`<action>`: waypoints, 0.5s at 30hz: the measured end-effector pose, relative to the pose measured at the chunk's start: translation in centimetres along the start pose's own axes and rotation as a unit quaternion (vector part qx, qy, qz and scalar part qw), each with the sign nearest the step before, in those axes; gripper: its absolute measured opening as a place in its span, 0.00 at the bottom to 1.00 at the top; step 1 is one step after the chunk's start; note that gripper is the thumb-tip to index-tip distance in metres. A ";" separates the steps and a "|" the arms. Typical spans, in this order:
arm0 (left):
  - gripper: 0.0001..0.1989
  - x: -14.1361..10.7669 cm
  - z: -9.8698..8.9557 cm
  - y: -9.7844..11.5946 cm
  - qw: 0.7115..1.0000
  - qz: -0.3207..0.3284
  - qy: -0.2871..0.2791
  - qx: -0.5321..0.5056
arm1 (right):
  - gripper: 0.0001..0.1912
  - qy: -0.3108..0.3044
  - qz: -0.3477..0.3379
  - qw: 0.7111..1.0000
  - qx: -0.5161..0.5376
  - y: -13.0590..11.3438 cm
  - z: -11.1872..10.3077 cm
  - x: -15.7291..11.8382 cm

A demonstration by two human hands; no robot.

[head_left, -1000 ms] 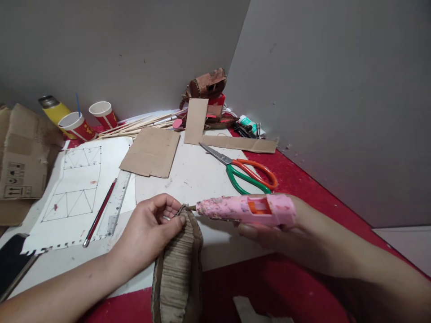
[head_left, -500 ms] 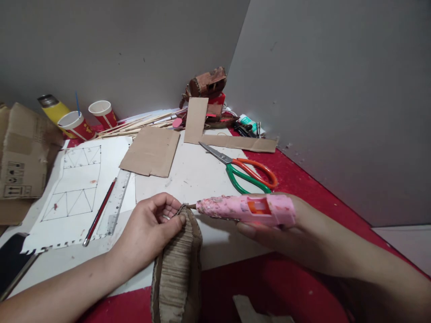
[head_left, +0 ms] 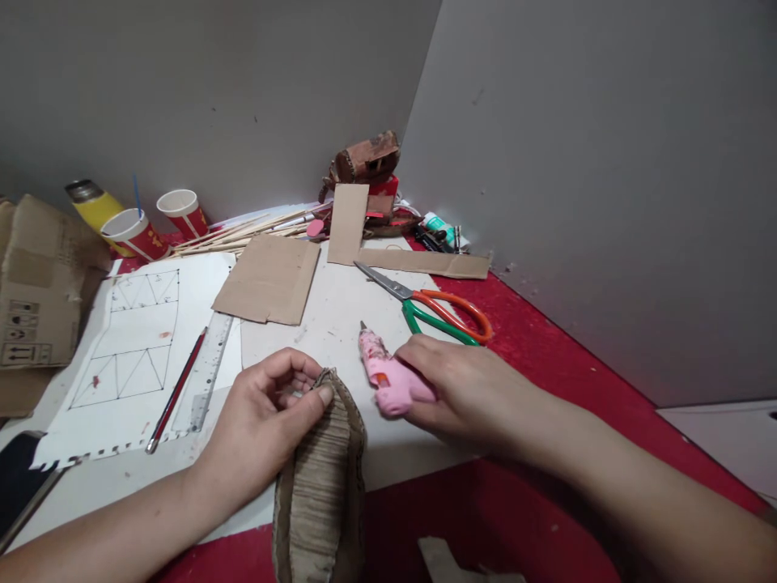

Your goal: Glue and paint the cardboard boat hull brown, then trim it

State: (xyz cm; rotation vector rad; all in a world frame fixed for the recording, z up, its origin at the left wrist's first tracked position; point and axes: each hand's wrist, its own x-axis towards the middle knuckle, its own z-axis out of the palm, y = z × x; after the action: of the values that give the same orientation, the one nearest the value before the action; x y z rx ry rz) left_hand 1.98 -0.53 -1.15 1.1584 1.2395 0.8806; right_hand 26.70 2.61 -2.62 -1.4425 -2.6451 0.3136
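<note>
My left hand [head_left: 267, 421] pinches the top tip of a corrugated cardboard piece [head_left: 319, 494], thumb on its near face. The piece stands upright with curved sides, ridges showing along its middle strip; its lower end runs out of view. In my right hand [head_left: 461, 393] is a pink hot glue gun [head_left: 388, 372], gripped by its handle. Its metal nozzle points away and up, apart from the cardboard tip. Just beyond the glue gun lie scissors [head_left: 425, 304] with one orange and one green handle.
Left of my left hand lie a pencil [head_left: 176, 389], a clear ruler [head_left: 210, 372] and a paper with drawn trusses [head_left: 146, 324]. Flat cardboard [head_left: 270, 279], wooden sticks [head_left: 243, 235], paper cups [head_left: 182, 214] and a yellow bottle [head_left: 97, 210] sit farther back. A cardboard box [head_left: 48, 283] stands at left.
My right hand has drawn the glue gun away from the cardboard tip and turned its nozzle from pointing left to pointing away. My left hand keeps its hold on the cardboard piece.
</note>
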 end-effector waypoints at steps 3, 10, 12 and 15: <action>0.08 -0.2 0.1 0.0 1.000 0.001 0.000 0.022 | 0.14 0.040 -0.035 0.997 0.049 -0.6 -1.0 -0.7; 0.03 -0.4 1.1 0.4 0.997 0.046 0.006 0.065 | 0.02 0.192 -0.070 0.928 0.312 -4.8 -0.6 -0.7; 0.02 -0.4 1.4 0.5 0.996 0.062 -0.004 0.059 | 0.02 0.210 -0.074 0.922 0.316 -5.4 0.0 -0.4; 0.01 -0.5 1.7 0.6 0.995 0.079 -0.009 0.055 | 0.04 0.234 -0.074 0.914 0.323 -5.6 0.4 -0.1</action>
State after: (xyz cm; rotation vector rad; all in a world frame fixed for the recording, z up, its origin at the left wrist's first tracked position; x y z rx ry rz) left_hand 3.64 -1.21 -0.49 1.3643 1.2072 0.9252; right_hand 22.08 -0.50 -1.70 -0.9428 -1.9714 0.6543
